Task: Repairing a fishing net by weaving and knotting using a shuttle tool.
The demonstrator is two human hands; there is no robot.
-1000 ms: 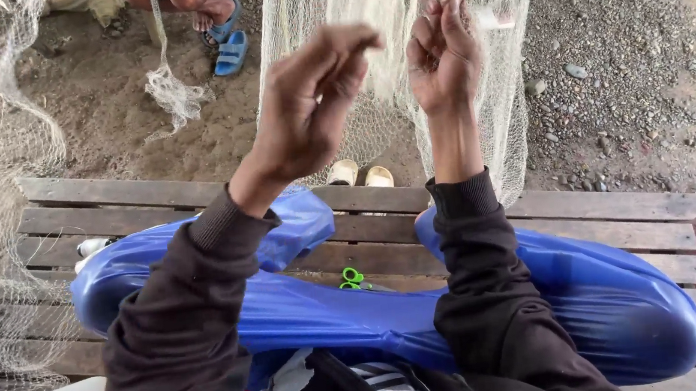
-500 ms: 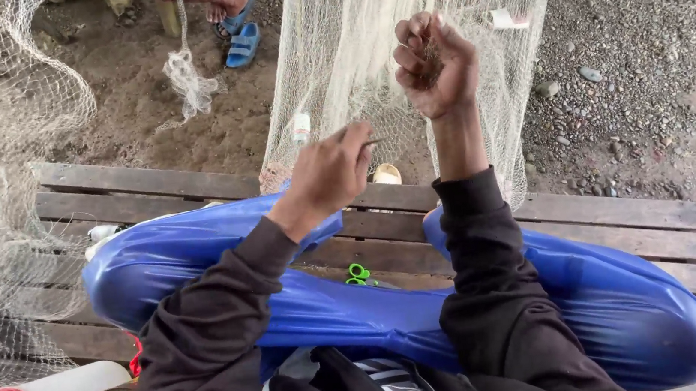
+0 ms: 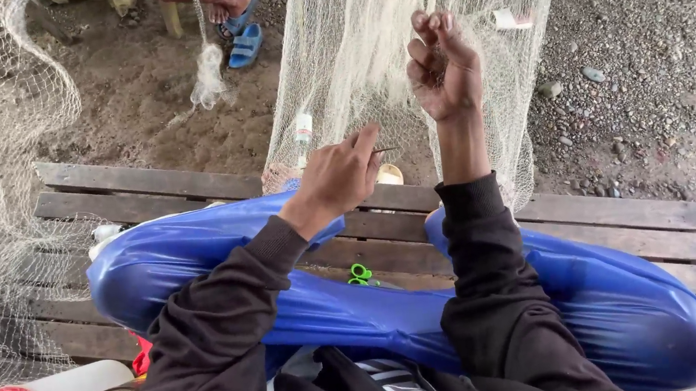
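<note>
The right hand was raised in the upper middle of the frame, its grip curled shut with a gather of the pale fishing net bunched inside the fingers. Below it and to the left, the left hand pinched a thin dark netting needle between thumb and forefinger, the tip pointing right toward the mesh. Compared with half a second earlier, the left hand sat at much the same height but had turned so the needle showed clear of the fingers, while the right hand kept its raised hold on the net. A second before, both hands had been up high together in the mesh; the left had since dropped. The net hung from the top of the frame down to the slatted wooden bench. Small green scissors lay on the bench between the blue-clad legs. Blue sandals showed at the upper left on the dirt.
</note>
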